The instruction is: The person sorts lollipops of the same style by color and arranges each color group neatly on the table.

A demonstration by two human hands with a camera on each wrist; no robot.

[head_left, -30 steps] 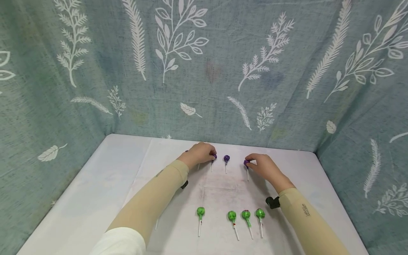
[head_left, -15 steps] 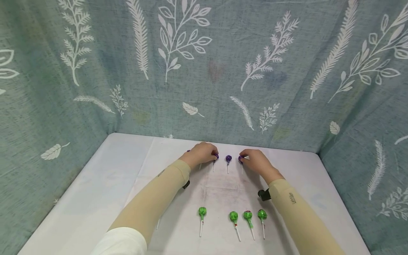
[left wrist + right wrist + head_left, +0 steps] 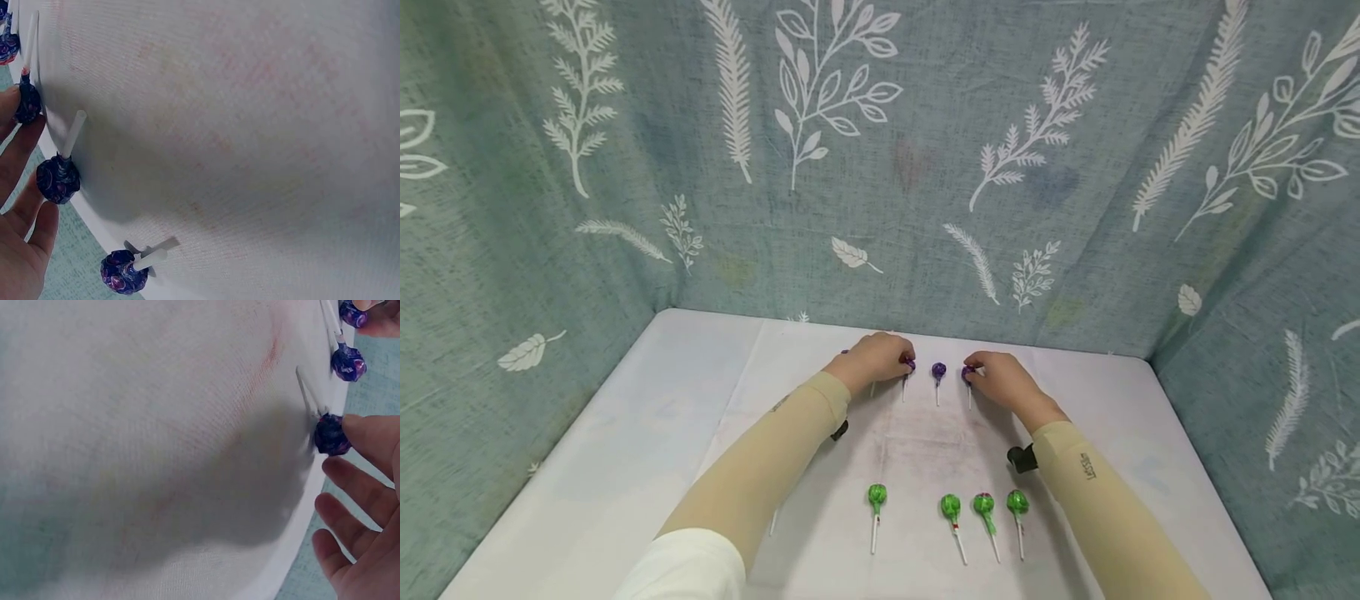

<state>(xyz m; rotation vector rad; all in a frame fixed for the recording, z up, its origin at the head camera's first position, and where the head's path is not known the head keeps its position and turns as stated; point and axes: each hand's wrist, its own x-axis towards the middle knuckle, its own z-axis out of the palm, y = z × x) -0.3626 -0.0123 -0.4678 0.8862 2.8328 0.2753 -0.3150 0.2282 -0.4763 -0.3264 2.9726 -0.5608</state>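
Near the table's back edge, my left hand (image 3: 880, 357) pinches the head of a purple-wrapped lollipop (image 3: 26, 103) between thumb and forefinger. My right hand (image 3: 1002, 379) has another purple lollipop (image 3: 331, 434) by its head, its stick toward me. Between the two hands lies a third purple lollipop (image 3: 938, 372), touched by neither. More purple lollipops lie on the left hand's outer side: one (image 3: 58, 180) beside its lower fingers and one (image 3: 124, 272) farther off. In the head view the left hand and wrist mostly cover these.
Several green lollipops lie nearer on the white table (image 3: 640, 433): one (image 3: 877, 495) stands apart, the others (image 3: 984, 503) group to its right. A white stick (image 3: 774, 521) shows partly from behind the left forearm. Patterned curtains (image 3: 895, 167) close off the back and sides.
My right hand has moved left and slightly back, bringing its purple lollipop closer to the row, then stayed there. The left hand has kept its place on its lollipop.
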